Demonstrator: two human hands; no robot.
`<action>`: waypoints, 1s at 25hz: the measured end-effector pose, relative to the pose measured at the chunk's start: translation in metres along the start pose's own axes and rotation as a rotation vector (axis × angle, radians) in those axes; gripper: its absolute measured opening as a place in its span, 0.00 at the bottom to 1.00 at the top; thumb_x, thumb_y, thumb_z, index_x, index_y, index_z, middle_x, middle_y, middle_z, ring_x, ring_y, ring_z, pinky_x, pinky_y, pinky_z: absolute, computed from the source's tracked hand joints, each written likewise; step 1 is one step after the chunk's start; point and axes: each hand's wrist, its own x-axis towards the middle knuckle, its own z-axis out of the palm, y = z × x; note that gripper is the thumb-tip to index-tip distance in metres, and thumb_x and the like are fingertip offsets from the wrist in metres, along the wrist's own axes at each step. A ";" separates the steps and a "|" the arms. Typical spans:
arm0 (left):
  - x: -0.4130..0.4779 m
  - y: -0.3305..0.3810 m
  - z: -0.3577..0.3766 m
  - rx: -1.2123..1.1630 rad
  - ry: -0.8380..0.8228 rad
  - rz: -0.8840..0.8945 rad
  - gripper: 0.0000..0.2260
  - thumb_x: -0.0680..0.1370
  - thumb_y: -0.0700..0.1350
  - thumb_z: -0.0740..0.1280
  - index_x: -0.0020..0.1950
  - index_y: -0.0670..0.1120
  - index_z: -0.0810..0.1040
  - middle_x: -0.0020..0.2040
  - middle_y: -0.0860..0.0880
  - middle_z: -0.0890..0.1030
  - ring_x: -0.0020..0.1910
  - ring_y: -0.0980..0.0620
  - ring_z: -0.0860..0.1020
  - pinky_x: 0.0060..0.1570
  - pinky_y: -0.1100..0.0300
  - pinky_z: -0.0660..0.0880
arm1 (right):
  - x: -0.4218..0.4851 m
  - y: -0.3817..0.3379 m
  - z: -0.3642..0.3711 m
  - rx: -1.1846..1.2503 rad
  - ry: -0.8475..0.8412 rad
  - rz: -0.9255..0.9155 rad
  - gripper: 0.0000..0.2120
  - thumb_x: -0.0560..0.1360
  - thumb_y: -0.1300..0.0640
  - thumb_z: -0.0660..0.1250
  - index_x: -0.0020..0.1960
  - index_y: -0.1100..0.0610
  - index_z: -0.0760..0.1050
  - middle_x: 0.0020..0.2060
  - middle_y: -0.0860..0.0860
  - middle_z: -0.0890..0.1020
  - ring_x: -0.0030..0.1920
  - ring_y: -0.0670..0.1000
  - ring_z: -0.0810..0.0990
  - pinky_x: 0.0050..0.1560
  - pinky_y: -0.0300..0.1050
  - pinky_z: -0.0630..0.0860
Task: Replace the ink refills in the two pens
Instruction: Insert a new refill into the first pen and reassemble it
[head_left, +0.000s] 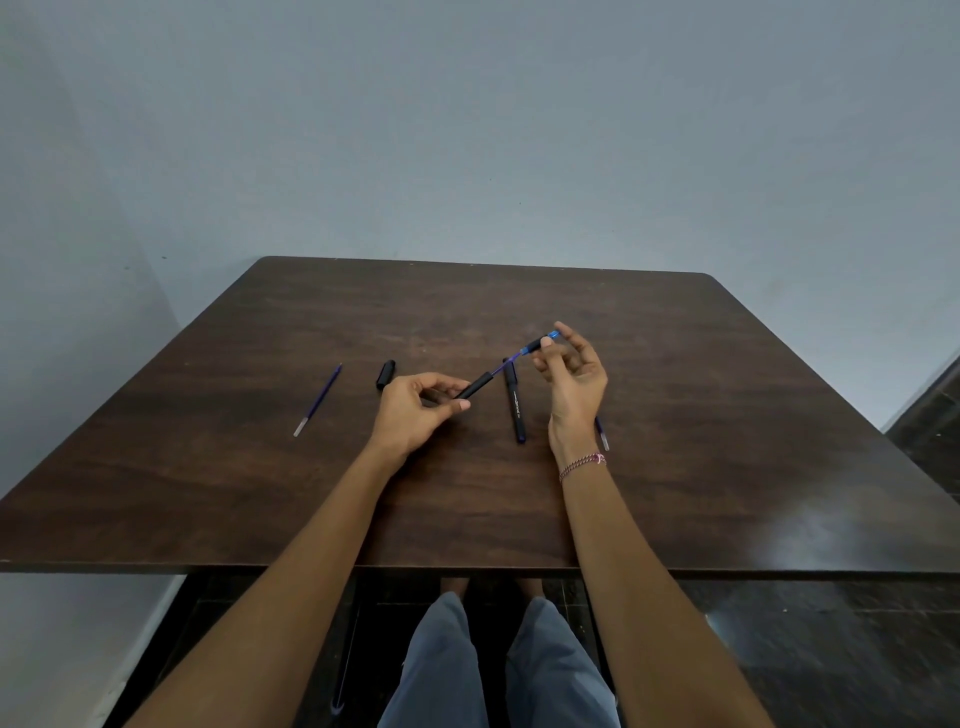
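Left hand (410, 415) grips the opened black plastic pen (475, 388), right hand (576, 379) pinches its blue-ended tip (540, 343); second black pen (516, 410) lies unopened.

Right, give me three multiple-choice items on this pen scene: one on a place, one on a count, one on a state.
1. Where does the loose cap lie?
A) left of the left hand
B) inside a box
C) on the floor

2. How many loose refills lie on the table?
A) none
B) two
C) five

3. The held pen is:
A) capped
B) pulled apart
C) lying untouched

Key:
1 A, it lies just left of that hand.
2 B, the left refill lies far left and the right refill beside the right hand.
3 B, the right hand pinches its tip section pulled clear, with the inner refill showing.
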 end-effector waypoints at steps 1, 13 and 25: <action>0.000 0.000 0.000 0.004 -0.001 -0.001 0.11 0.69 0.40 0.76 0.50 0.50 0.83 0.42 0.57 0.82 0.41 0.59 0.78 0.40 0.70 0.71 | 0.000 0.001 0.000 -0.015 -0.012 -0.002 0.12 0.73 0.65 0.70 0.53 0.53 0.78 0.35 0.48 0.83 0.37 0.44 0.82 0.43 0.37 0.80; -0.001 0.003 0.000 -0.016 0.004 -0.008 0.12 0.69 0.40 0.76 0.50 0.50 0.83 0.42 0.56 0.82 0.42 0.58 0.78 0.42 0.68 0.72 | -0.006 0.006 0.004 -0.180 -0.214 -0.034 0.12 0.72 0.64 0.72 0.53 0.52 0.79 0.40 0.49 0.85 0.39 0.46 0.83 0.43 0.39 0.80; -0.003 0.004 0.000 -0.015 0.006 -0.006 0.11 0.68 0.40 0.76 0.50 0.49 0.83 0.42 0.55 0.82 0.42 0.58 0.79 0.44 0.68 0.72 | -0.007 0.008 0.005 -0.222 -0.276 -0.010 0.12 0.72 0.63 0.71 0.55 0.54 0.78 0.42 0.49 0.85 0.43 0.48 0.84 0.46 0.41 0.81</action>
